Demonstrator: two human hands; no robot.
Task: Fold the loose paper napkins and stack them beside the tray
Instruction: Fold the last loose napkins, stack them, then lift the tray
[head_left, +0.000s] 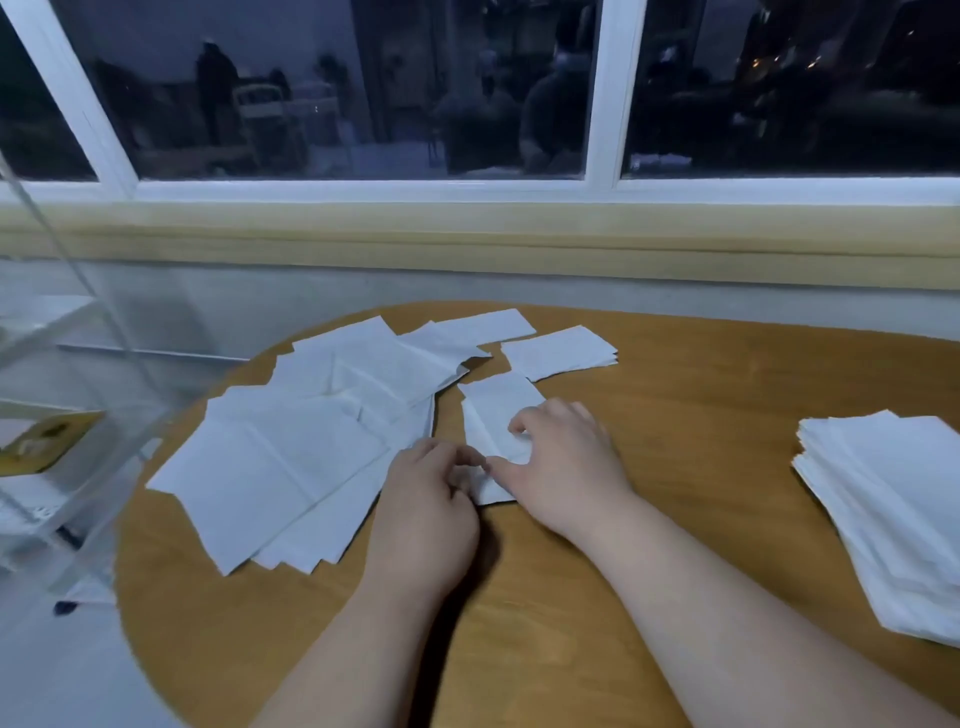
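A narrow white napkin (496, 415), partly folded, lies on the round wooden table (571, 597) in front of me. My left hand (428, 499) pinches its near left corner with curled fingers. My right hand (563, 457) rests on its right side, with thumb and index finger pinching the paper's near end. A spread of loose unfolded napkins (291, 457) covers the table's left half. A small stack of folded napkins (561, 351) sits just behind the one I hold. A thick pile of napkins (893, 514) lies at the right edge.
A clear acrylic stand (57, 415) with shelves and a yellow card stands left of the table, off its edge. A windowsill and dark window run along the back. Bare wood shows between my arms and towards the right pile.
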